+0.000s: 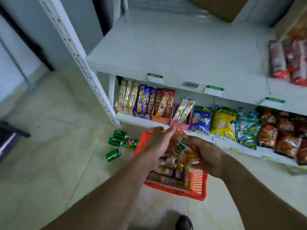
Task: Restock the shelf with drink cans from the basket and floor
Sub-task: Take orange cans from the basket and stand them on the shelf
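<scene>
Across the far half of the scene the white shelf point(174, 52) offers a wide bare top board, with red packets point(289, 63) crowding only its right end; the lower board beneath carries boxed snack bars point(146, 102) and bright crisp bags point(249, 127). That bare stretch looks like the sensible place for cans, so the job is best aimed there.

Near the middle, on the floor, sits the red basket point(197, 181), part filled with small wrapped goods whose kind is too blurred to tell. Above it both hands hold an orange snack bag point(184, 148): the left hand point(159, 145) has its fingers point(171, 129) curled over the bag's far edge, and the right hand point(206, 151) pinches its near right side.

The step in hand seems to be clearing this bag out of the way. It is light and crackly, so a loose hold suffices; setting it aside rather than dropping it back would keep whatever lies under it reachable.

Left of the basket four green cans point(119, 141) lie on their sides on the tiles, three touching in a cluster and one point(113, 155) a little nearer. They may roll when nudged, so each wants a grip round the body, then standing upright on the shelf.
</scene>
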